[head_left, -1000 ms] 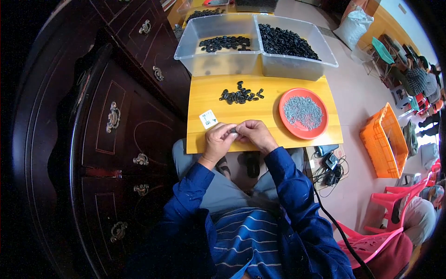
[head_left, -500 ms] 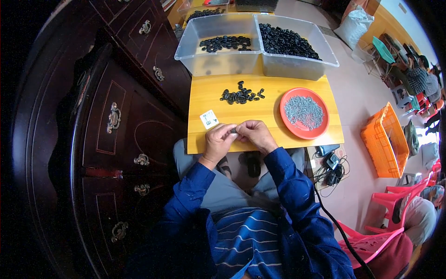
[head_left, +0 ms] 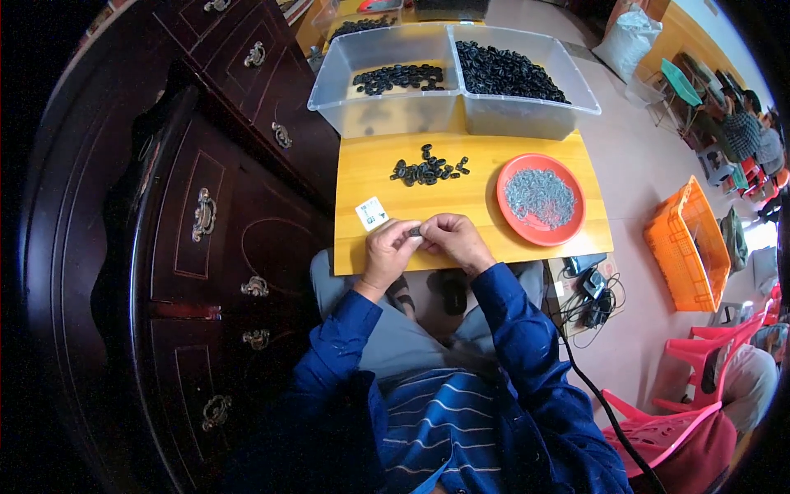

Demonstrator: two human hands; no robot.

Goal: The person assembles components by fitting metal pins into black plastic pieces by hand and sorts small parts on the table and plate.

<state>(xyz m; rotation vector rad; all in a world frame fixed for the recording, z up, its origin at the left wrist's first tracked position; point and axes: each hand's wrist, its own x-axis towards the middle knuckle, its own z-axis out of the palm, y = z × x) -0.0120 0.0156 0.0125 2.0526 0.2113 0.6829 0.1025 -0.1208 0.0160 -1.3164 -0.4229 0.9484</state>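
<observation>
A small black oval piece [head_left: 415,232] is pinched between the thumb and fingers of my left hand [head_left: 388,249], close to the table's front edge. My right hand [head_left: 457,240] meets it from the right, thumb and forefinger closed together against the piece; whatever they grip is hidden. Beyond my hands lies a loose heap of similar black oval pieces [head_left: 428,171]. To the right, a round red plate [head_left: 504,216] holds many small silvery metal parts [head_left: 539,198], too small to name. A white printed card [head_left: 372,213] lies next to my left hand.
Two translucent plastic bins [head_left: 395,119] filled with black pieces stand at the table's [head_left: 362,173] far side. Dark wooden drawers [head_left: 239,198] rise close on the left. On the right are an orange crate [head_left: 687,247], a pink chair [head_left: 658,428], cables [head_left: 597,305] and seated people [head_left: 745,136].
My hands stay together over the table edge, fingers almost unmoved. The whole view has shifted very slightly.
</observation>
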